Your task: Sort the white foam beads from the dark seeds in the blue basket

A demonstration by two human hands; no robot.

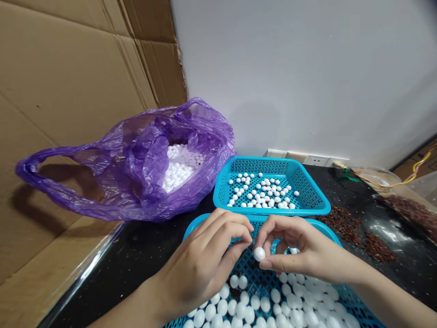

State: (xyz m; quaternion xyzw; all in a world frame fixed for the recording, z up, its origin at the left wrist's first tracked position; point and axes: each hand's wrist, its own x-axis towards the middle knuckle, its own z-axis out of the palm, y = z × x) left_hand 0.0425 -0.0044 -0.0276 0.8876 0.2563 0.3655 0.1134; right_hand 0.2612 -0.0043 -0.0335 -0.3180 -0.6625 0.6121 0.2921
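Note:
My right hand [297, 250] pinches a white ball [259, 254] between thumb and forefinger. Its other fingers curl behind, and another white ball shows partly past them. Close beside it, my left hand [211, 255] has thumb and fingertips drawn together; anything between them is too small or hidden to name. Both hands hover over the near blue plastic basket [196, 222], which holds many loose white balls [249, 314] and a few dark bits on its mesh floor. Just behind stands a second blue basket [273, 211] with white balls spread over its bottom.
An open purple plastic bag [136, 182] full of small white balls leans at the left against cardboard [68, 68]. Reddish-brown bits [378, 246] lie scattered on the black countertop [406, 273]. Wall sockets [316, 160] and a yellow cable [414, 172] are at the back right.

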